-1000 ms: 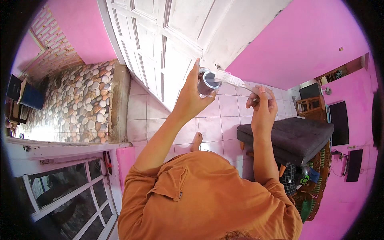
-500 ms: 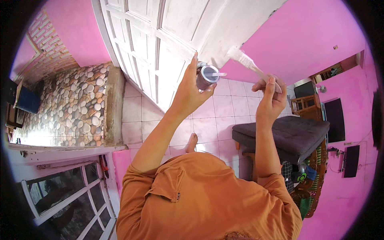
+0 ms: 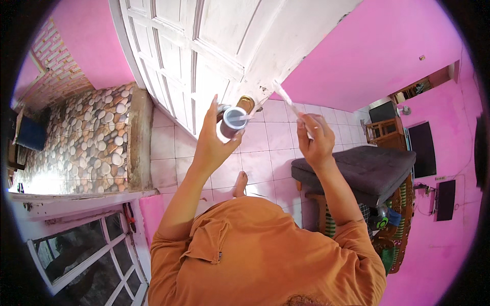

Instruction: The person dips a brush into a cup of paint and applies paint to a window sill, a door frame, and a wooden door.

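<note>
My left hand (image 3: 210, 148) is wrapped around a small can (image 3: 229, 130), its open top facing up. A pale flat stick (image 3: 247, 118) lies across the can's mouth. In my right hand (image 3: 316, 138) is a paintbrush (image 3: 284, 95), gripped by its handle, with white bristles pointing up and left. The bristle end is near the edge of a white panelled door (image 3: 219, 66); whether it touches cannot be made out. A brass-coloured door handle plate (image 3: 246, 103) shows just behind the can, partly covered by it.
A dark cushioned seat (image 3: 357, 171) stands at the right on a tiled floor (image 3: 260, 137). To the left are a pebble-patterned surface (image 3: 92, 137) and a white-framed window (image 3: 97, 250). Pink walls (image 3: 352, 61) surround the room; a bare foot (image 3: 241, 183) shows below my hands.
Both hands have moved left and down in the picture, the can and brush with them. The brush has turned narrower to view, and the brass handle plate has come into sight.
</note>
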### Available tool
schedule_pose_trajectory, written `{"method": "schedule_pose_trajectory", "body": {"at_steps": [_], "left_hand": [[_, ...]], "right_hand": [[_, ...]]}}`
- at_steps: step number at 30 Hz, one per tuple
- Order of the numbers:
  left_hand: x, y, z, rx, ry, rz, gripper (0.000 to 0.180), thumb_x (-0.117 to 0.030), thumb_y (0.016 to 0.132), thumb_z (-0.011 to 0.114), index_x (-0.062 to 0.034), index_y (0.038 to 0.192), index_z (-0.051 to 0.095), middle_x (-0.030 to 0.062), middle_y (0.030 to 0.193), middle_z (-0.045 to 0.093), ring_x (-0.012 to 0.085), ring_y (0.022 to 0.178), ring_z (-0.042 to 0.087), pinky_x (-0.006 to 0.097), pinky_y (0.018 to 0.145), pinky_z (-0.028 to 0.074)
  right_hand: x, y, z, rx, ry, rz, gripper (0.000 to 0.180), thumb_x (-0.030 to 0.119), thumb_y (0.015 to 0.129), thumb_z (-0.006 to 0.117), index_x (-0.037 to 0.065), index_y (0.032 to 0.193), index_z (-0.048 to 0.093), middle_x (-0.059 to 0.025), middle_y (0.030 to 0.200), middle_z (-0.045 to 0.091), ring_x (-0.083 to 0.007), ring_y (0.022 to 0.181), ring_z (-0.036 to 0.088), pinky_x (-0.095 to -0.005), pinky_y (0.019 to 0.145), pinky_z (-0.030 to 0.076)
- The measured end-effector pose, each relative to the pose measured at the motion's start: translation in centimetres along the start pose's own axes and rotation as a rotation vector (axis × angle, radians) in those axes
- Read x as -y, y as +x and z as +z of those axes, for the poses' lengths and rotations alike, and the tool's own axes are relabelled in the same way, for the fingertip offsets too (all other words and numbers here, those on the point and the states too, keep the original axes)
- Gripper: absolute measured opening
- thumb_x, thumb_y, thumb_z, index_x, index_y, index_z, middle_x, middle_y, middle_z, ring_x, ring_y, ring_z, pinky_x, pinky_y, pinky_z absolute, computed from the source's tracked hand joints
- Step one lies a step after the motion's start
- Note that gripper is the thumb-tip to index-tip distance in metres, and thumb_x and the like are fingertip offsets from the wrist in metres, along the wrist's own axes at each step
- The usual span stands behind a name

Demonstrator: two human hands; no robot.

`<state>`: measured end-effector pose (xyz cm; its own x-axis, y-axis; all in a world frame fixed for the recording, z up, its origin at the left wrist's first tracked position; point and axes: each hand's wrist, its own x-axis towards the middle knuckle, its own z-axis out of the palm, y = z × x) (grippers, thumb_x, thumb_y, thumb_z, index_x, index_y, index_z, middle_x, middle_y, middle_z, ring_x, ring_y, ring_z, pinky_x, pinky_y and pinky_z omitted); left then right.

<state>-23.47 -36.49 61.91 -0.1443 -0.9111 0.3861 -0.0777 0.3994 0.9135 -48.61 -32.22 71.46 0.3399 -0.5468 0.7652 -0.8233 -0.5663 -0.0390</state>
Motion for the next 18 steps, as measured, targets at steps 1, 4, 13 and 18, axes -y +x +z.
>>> {"method": "schedule_pose_trajectory", "body": {"at_steps": [1,4,13,18], "left_hand": [[0.2,-0.6,-0.4,0.001,-0.001,-0.001,0.104,-0.007,0.078,0.080,-0.0036,0.162,0.019,0.0189,0.136,0.054,0.0302,0.126,0.057,0.041,0.109,0.046],[0.9,-2.3,-1.2,0.007,-0.014,-0.015,0.104,-0.003,0.078,0.078,-0.0036,0.162,0.018,0.0184,0.133,0.057,0.0304,0.126,0.058,0.043,0.111,0.045],[-0.4,-5.3,-2.3,-0.010,-0.032,-0.003,0.103,-0.002,0.077,0.079,-0.0023,0.161,0.019,0.0175,0.132,0.059,0.0298,0.124,0.060,0.042,0.108,0.047],[-0.6,-6.3,-3.1,-0.018,-0.019,-0.013,0.103,-0.003,0.077,0.080,-0.0022,0.161,0.021,0.0172,0.133,0.058,0.0296,0.124,0.060,0.041,0.107,0.048]], "right_hand": [[-0.2,0.7,-0.3,0.001,0.000,0.001,0.027,-0.004,0.085,0.074,0.000,0.110,0.065,-0.0149,0.090,0.070,-0.0305,0.074,0.068,-0.0370,0.061,0.055],[-1.2,4.0,-2.4,-0.126,-0.192,-0.113,0.025,-0.004,0.087,0.073,-0.001,0.111,0.065,-0.0149,0.092,0.070,-0.0303,0.075,0.069,-0.0371,0.062,0.055],[-0.6,1.3,0.4,0.001,-0.096,-0.114,0.032,0.000,0.083,0.075,0.003,0.113,0.066,-0.0137,0.096,0.070,-0.0309,0.081,0.070,-0.0384,0.065,0.057],[-0.3,2.1,1.6,0.023,-0.125,-0.176,0.028,0.000,0.085,0.076,0.001,0.111,0.067,-0.0146,0.093,0.069,-0.0309,0.078,0.069,-0.0386,0.063,0.056]]}}
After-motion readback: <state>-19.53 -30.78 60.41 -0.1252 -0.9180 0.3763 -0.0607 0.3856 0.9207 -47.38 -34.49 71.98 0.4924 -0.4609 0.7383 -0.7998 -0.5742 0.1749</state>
